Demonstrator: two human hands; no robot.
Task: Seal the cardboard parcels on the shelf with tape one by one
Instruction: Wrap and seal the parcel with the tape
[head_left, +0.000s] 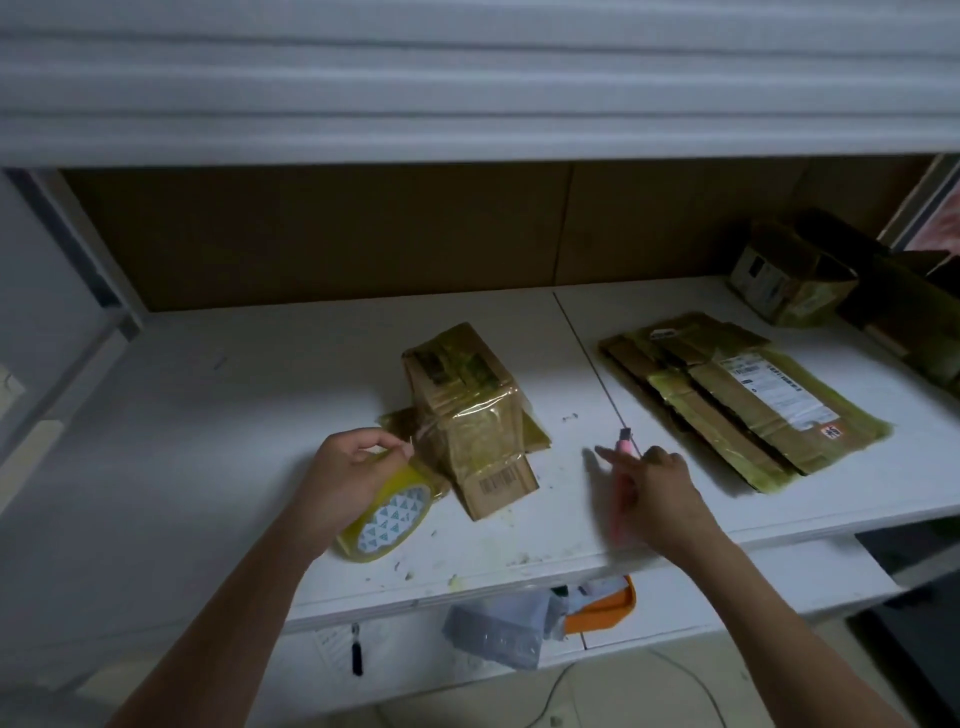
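Yellowish clear tape covers most of what lies on the white shelf (208, 395). There is only one view, from the head camera, looking down on both hands.

The left hand (345, 475) is at about 7 o'clock from the centre of the shelf. Its fingers are curled around the tape roll (387, 519), which stands tilted on the shelf, and the thumb and forefinger pinch the loose tape end that stretches to the parcel (470, 410). This parcel stands at the centre, just beside the hand at its 1 o'clock, already wrapped with much tape, a barcode on its near face.

The right hand (660, 493) is at about 4 o'clock from the parcel and not touching it. Its fingers are curled on a pink cutter (623, 470), whose dark tip points to 12 o'clock; the forefinger is stretched out toward 9 o'clock. The hand is blurred, so how tight the hold is I cannot tell.

Counting: one tape roll, one cutter, one standing parcel. One flat box (743, 395) with a white label lies at 3 o'clock, well apart from the parcel. One open box (789, 283) stands at 2 o'clock near the back, with more dark cardboard beside it that I cannot count.
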